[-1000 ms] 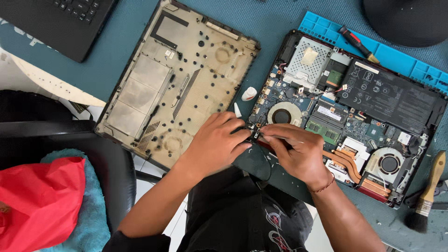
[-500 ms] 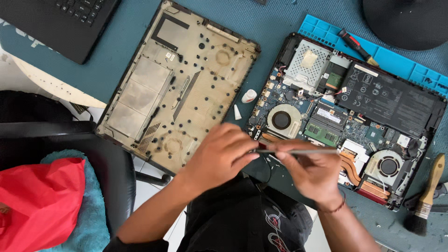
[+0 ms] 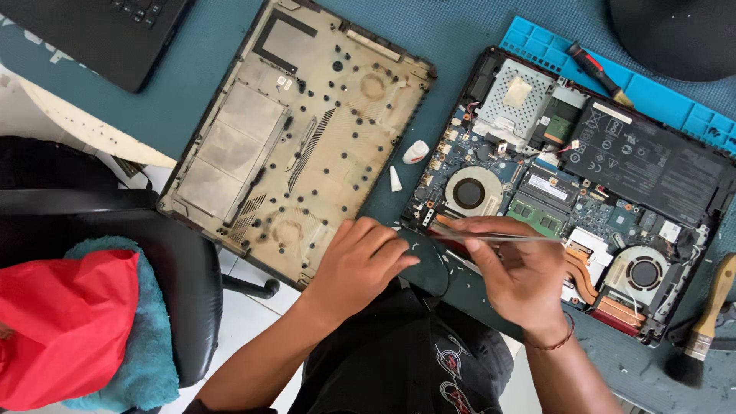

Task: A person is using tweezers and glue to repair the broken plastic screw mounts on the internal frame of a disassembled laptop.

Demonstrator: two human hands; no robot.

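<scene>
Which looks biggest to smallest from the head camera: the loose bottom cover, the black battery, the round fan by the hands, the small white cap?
1. Bottom cover
2. Battery
3. Fan
4. White cap

All lie flat on one table, so the order looks dependable.

right hand [image 3: 525, 280] drawn back from left hand [image 3: 360, 264], tweezers [image 3: 498, 236] now level

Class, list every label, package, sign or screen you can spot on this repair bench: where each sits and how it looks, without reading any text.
Battery label: black rectangle with white markings, top right of the open laptop.
Memory label: small white strip on the green module, right of the middle fan.
Drive label: pale square on the perforated silver drive.
No packages, signs or screens show.
</scene>
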